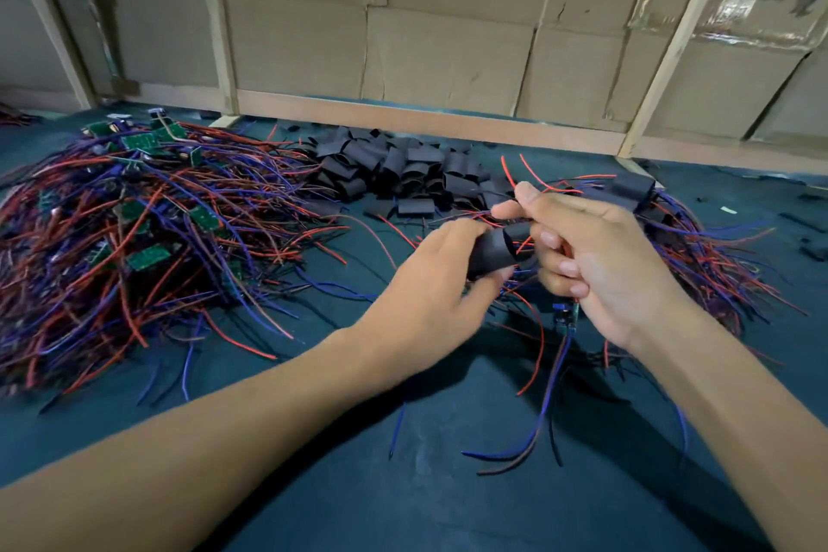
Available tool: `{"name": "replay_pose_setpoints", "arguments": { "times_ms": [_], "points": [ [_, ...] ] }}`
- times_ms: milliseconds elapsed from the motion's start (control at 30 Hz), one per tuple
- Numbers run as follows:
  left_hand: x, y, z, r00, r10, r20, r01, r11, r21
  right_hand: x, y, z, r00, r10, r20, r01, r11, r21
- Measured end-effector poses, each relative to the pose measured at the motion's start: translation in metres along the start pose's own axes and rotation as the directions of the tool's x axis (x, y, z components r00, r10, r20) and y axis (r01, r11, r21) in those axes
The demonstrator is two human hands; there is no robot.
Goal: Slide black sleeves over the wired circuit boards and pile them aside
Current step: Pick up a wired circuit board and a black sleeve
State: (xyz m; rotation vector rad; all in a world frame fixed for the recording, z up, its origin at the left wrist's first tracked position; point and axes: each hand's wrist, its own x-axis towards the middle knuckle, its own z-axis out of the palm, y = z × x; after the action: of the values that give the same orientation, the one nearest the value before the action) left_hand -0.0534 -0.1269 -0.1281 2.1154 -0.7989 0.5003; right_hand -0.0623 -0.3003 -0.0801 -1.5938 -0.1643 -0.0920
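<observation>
My left hand (441, 278) grips a black sleeve (499, 251) with its open mouth turned toward my right hand (596, 255); the right hand's fingers curl round a bunch of red, blue and black wires (524, 244) and feed them into that mouth; the circuit board (565, 318) those wires belong to hangs just below my right palm, not yet inside the sleeve. I judge the risk lies in the loose wire ends; one stray lead may fold back at the rim and jam the board, or the sleeve may flatten under my grip and close its mouth. The unsleeved pile (134, 229) lies to my left, spare sleeves (403, 170) beyond, finished ones (699, 238) behind my right hand on the green cloth (358, 484).
</observation>
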Motion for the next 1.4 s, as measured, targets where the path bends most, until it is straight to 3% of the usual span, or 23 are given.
{"name": "replay_pose_setpoints", "arguments": {
  "times_ms": [133,300,433,567,767,900,1000,1133,1300,1400],
  "points": [
    [-0.003,-0.004,-0.006,0.992,-0.054,-0.110,0.048,0.998,-0.051,0.001,-0.004,-0.004,0.998,-0.038,-0.044,0.037,0.999,-0.035],
    [-0.009,-0.014,-0.015,0.989,-0.092,-0.114,0.082,0.993,-0.090,-0.004,-0.007,-0.001,0.986,-0.163,-0.018,0.159,0.978,-0.137],
    [-0.006,-0.013,-0.016,0.987,-0.094,-0.129,0.078,0.988,-0.130,-0.009,-0.004,0.010,0.917,-0.394,0.053,0.384,0.843,-0.375],
    [-0.008,-0.015,-0.016,0.985,-0.124,-0.124,0.103,0.982,-0.158,-0.009,0.000,0.010,0.875,-0.478,0.068,0.445,0.742,-0.502],
    [-0.008,-0.017,-0.014,0.979,-0.148,-0.143,0.128,0.982,-0.139,-0.011,-0.002,0.009,0.872,-0.490,0.022,0.459,0.801,-0.385],
    [-0.008,-0.017,-0.014,0.980,-0.144,-0.141,0.127,0.984,-0.121,-0.012,-0.001,0.010,0.866,-0.494,0.084,0.474,0.753,-0.456],
    [-0.008,-0.015,-0.018,0.993,-0.070,-0.100,0.060,0.993,-0.097,-0.014,0.000,0.013,0.889,-0.436,0.137,0.449,0.777,-0.441],
    [-0.006,-0.012,-0.028,0.997,0.056,-0.057,-0.051,0.995,0.082,-0.011,-0.004,0.010,0.930,-0.328,0.164,0.366,0.849,-0.381],
    [-0.005,-0.009,-0.032,0.997,-0.034,-0.075,0.038,0.998,0.043,-0.009,0.000,0.006,0.934,-0.312,0.173,0.353,0.879,-0.321],
    [-0.005,-0.010,-0.032,0.998,0.000,-0.064,0.005,0.997,0.073,-0.009,0.000,0.005,0.933,-0.308,0.187,0.354,0.882,-0.312]
  ]
}}
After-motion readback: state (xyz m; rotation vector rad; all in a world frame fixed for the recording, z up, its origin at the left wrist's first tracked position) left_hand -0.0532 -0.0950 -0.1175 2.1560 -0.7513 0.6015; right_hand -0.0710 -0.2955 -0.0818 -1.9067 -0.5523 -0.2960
